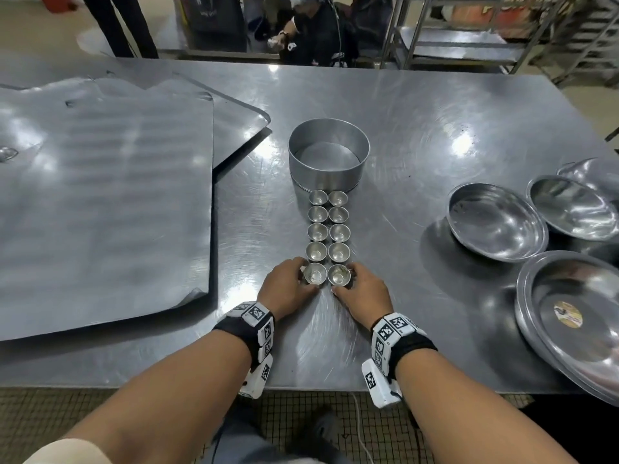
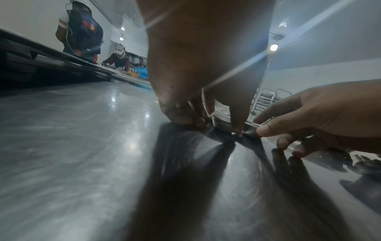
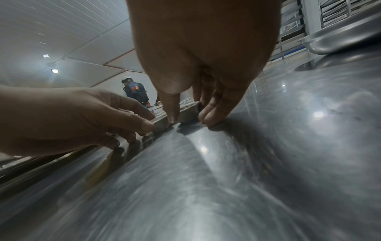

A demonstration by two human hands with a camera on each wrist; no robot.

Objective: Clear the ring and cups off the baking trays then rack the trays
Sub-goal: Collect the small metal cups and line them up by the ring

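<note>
A tall metal ring (image 1: 329, 159) stands on the steel table (image 1: 435, 135). Several small metal cups (image 1: 328, 232) line up toward me from it in two columns. My left hand (image 1: 303, 277) pinches the nearest left cup (image 1: 315, 273) between thumb and fingers. My right hand (image 1: 346, 279) pinches the nearest right cup (image 1: 339, 274) the same way. Both cups sit on the table. In the left wrist view the left fingers (image 2: 183, 117) curl round the cup (image 2: 222, 124). The right wrist view has the cup (image 3: 188, 116) between the right fingers (image 3: 216, 110) and thumb. Two baking trays (image 1: 100, 202) lie stacked at the left, bare.
Steel bowls (image 1: 495, 222) and a large round pan (image 1: 569, 316) crowd the table's right side. A wheeled rack (image 1: 452, 38) stands beyond the far edge, with people behind the table. The lower tray (image 1: 241, 128) pokes out toward the ring.
</note>
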